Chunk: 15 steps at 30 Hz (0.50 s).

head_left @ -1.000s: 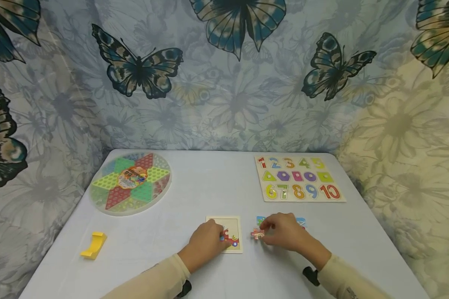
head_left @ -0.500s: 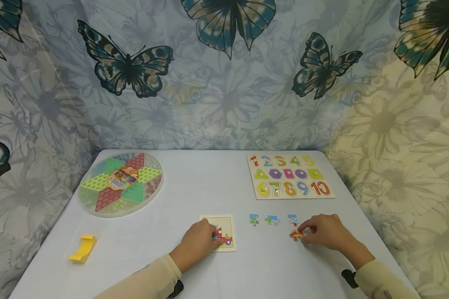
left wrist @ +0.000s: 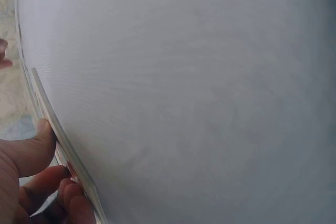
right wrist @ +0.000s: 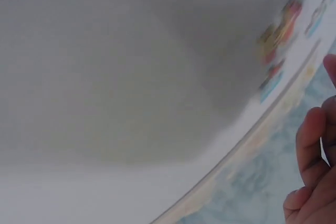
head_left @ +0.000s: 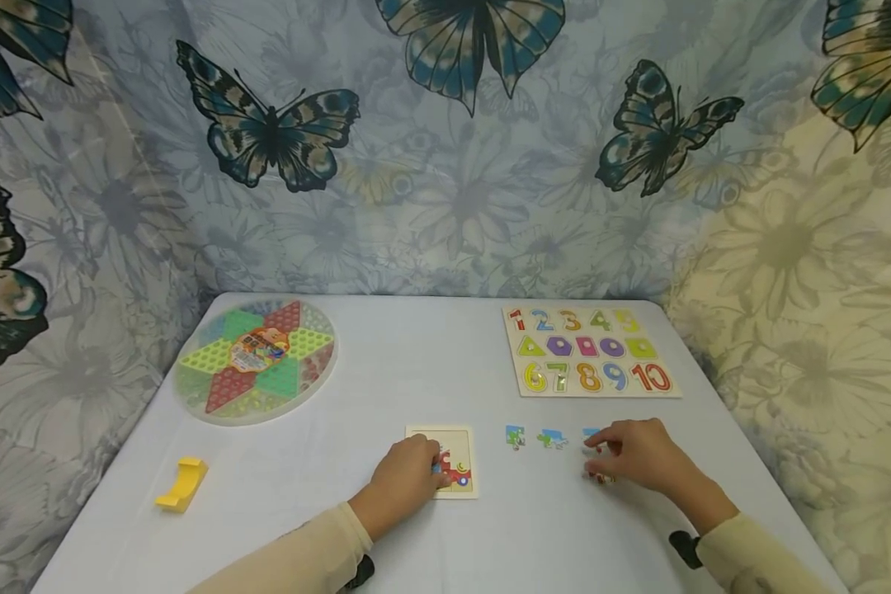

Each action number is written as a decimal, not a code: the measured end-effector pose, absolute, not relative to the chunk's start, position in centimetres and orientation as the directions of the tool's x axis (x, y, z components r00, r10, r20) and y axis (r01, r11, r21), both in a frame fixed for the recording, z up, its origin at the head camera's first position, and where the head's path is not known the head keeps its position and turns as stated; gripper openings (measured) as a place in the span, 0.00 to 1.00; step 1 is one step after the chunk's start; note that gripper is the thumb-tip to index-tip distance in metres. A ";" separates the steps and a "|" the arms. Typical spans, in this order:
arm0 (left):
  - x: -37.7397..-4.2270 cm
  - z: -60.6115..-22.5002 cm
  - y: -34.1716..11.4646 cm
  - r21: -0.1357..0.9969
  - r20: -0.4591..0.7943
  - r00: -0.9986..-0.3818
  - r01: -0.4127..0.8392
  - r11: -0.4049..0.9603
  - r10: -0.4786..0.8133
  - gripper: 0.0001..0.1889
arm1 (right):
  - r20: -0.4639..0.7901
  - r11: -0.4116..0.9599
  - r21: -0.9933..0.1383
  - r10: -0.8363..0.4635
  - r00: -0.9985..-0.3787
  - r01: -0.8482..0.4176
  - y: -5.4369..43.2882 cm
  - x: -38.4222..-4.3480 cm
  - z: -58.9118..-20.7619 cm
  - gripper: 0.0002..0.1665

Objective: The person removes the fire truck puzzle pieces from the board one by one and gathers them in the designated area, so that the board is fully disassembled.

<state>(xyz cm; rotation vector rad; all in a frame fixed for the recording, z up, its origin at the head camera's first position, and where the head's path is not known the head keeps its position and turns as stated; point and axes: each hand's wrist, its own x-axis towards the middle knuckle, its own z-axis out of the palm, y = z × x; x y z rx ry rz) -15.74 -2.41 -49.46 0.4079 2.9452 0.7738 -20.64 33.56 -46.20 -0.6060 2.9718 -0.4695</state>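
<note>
In the head view a small wooden jigsaw board [head_left: 464, 441] lies flat, with a red vehicle picture [head_left: 459, 476] partly filled in. My left hand [head_left: 403, 483] holds this board at its left side, thumb and curled fingers on it; the left wrist view shows the board [left wrist: 68, 148] edge-on under them. My right hand [head_left: 648, 454] hovers over the right side, thumb and forefinger apart with nothing between. Below its fingertips a red and yellow jigsaw piece [head_left: 603, 478] lies on the table, partly covered. A blue piece [head_left: 591, 432] shows just behind the forefinger.
Two blue and green jigsaw pieces [head_left: 516, 436] [head_left: 553, 438] lie between board and right hand. Behind stands a number and shape board [head_left: 594, 353]. A round star-patterned game board [head_left: 256, 363] is at back left, a yellow curved block [head_left: 182, 485] at front left.
My right hand has carried the red and yellow piece rightward from near the board, set it down and let it go. My left hand stays on the board.
</note>
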 end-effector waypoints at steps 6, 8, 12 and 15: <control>-15.9 -49.3 -2.6 0.456 0.008 -0.973 0.210 0.865 0.232 0.20 | -0.031 0.830 -0.319 -0.492 -0.870 -0.458 27.0 -21.6 -46.5 0.14; -15.8 -49.3 -2.7 0.442 0.014 -0.976 0.201 0.874 0.217 0.21 | -0.013 0.800 -0.294 -0.550 -0.835 -0.523 24.3 -22.0 -46.7 0.10; -15.7 -49.2 -3.1 0.470 0.001 -0.979 0.182 0.864 0.205 0.21 | 0.007 0.740 -0.261 -0.641 -0.768 -0.620 19.2 -22.7 -47.1 0.06; -15.6 -49.3 -3.3 0.497 -0.009 -0.980 0.170 0.851 0.201 0.18 | -0.003 0.716 -0.256 -0.673 -0.740 -0.650 16.4 -23.2 -47.5 0.07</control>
